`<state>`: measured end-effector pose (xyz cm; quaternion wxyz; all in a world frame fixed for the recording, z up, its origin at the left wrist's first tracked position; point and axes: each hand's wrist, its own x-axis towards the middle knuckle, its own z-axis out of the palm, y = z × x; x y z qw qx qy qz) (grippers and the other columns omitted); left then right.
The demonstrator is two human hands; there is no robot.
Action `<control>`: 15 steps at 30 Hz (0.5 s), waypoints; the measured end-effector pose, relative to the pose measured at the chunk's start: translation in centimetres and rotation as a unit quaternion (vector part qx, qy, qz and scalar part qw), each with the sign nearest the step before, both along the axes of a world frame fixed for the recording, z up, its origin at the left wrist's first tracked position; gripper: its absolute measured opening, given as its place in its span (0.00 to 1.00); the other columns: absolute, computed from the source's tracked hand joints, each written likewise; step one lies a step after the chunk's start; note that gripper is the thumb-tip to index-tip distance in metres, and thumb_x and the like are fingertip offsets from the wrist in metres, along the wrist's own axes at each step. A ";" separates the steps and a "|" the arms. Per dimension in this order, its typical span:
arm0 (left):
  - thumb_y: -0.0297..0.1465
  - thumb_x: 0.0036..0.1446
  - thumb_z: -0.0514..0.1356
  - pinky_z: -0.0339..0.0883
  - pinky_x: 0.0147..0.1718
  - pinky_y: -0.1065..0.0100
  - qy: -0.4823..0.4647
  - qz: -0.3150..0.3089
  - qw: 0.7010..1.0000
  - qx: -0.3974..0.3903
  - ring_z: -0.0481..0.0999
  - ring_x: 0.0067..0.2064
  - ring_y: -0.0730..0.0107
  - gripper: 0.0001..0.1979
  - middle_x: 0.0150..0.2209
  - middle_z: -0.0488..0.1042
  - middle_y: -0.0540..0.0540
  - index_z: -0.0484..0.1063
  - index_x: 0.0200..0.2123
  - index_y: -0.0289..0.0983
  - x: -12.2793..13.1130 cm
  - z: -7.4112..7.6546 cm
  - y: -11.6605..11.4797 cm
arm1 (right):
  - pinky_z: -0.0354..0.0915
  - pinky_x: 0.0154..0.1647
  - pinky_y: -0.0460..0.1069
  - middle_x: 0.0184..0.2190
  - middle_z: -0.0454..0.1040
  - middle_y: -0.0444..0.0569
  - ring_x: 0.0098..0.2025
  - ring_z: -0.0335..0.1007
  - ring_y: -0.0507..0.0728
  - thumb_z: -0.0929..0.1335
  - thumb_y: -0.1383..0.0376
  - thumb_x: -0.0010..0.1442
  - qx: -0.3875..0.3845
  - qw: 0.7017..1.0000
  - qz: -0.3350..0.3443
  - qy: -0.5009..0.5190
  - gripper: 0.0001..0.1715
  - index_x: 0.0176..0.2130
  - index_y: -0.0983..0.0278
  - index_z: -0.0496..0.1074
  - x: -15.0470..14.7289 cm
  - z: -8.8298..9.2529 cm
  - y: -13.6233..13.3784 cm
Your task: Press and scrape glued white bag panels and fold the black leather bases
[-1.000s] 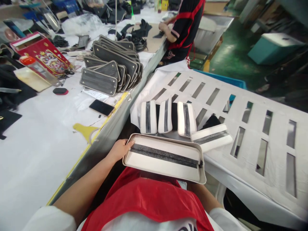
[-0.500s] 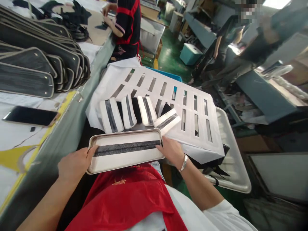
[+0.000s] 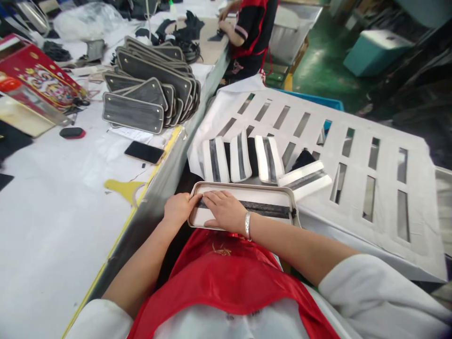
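A shallow, tray-like white panel [image 3: 263,194] with a raised rim and a dark strip along its middle is held in front of my red apron. My left hand [image 3: 180,208] grips its left end, thumb inside the rim. Lying over the left half of the panel is my right hand [image 3: 226,210], palm down, fingers stretched out on the strip near the left end. Just beyond, several white pieces with dark stripes, one of them a white striped piece [image 3: 216,160], rest on a white slotted board [image 3: 319,141].
On the left table [image 3: 70,235] are a stack of dark rimmed panels [image 3: 133,113], a phone [image 3: 144,152], a yellow piece [image 3: 122,187] and a red box [image 3: 45,70]. A co-worker [image 3: 252,33] stands at the table's far end. A teal bin [image 3: 376,52] sits on the floor.
My right hand has left the panel's right end and now lies flat across its left half. My left hand still holds the left end. The view has turned left.
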<state>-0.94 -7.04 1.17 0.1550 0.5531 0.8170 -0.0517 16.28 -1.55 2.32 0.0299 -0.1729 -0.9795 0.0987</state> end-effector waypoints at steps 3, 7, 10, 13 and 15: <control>0.54 0.58 0.41 0.58 0.28 0.67 -0.036 0.002 0.999 0.009 0.76 0.37 0.55 0.35 0.32 0.77 0.35 0.76 0.29 0.33 -0.4 -0.2 0.6 | 0.51 0.59 0.57 0.59 0.60 0.59 0.59 0.54 0.64 0.68 0.46 0.55 -0.001 1.000 -0.006 0.014 0.44 0.59 0.71 0.59 0.7 -0.8 0.4; 0.52 0.59 0.43 0.56 0.27 0.67 -0.102 -0.002 0.995 0.017 0.75 0.33 0.59 0.32 0.27 0.75 0.37 0.74 0.24 0.33 -0.7 -0.3 1.2 | 0.49 0.61 0.58 0.61 0.58 0.58 0.62 0.51 0.64 0.66 0.46 0.56 -0.005 1.000 -0.010 0.012 0.43 0.60 0.70 0.58 1.2 -1.1 0.4; 0.52 0.59 0.43 0.55 0.26 0.68 -0.158 0.035 0.985 0.053 0.71 0.27 0.65 0.31 0.22 0.72 0.42 0.71 0.20 0.34 -0.5 -0.5 0.6 | 0.48 0.62 0.58 0.62 0.57 0.58 0.63 0.50 0.63 0.66 0.47 0.56 -0.009 1.000 -0.012 0.009 0.42 0.60 0.70 0.58 1.2 -1.1 0.1; 0.50 0.60 0.41 0.56 0.27 0.70 -0.247 0.080 0.958 0.118 0.67 0.26 0.69 0.30 0.20 0.68 0.47 0.66 0.20 0.36 -0.2 -0.7 -1.4 | 0.48 0.62 0.58 0.62 0.57 0.58 0.62 0.50 0.63 0.67 0.48 0.56 -0.018 1.000 -0.013 0.014 0.41 0.60 0.69 0.59 1.1 -1.1 -0.1; 0.48 0.60 0.44 0.58 0.28 0.71 -0.286 0.089 0.942 0.152 0.66 0.27 0.71 0.25 0.22 0.67 0.50 0.64 0.23 0.36 0.2 -0.8 -3.0 | 0.48 0.62 0.58 0.62 0.57 0.58 0.62 0.50 0.63 0.67 0.48 0.56 -0.025 0.999 -0.013 0.018 0.41 0.59 0.70 0.60 1.1 -0.9 -0.2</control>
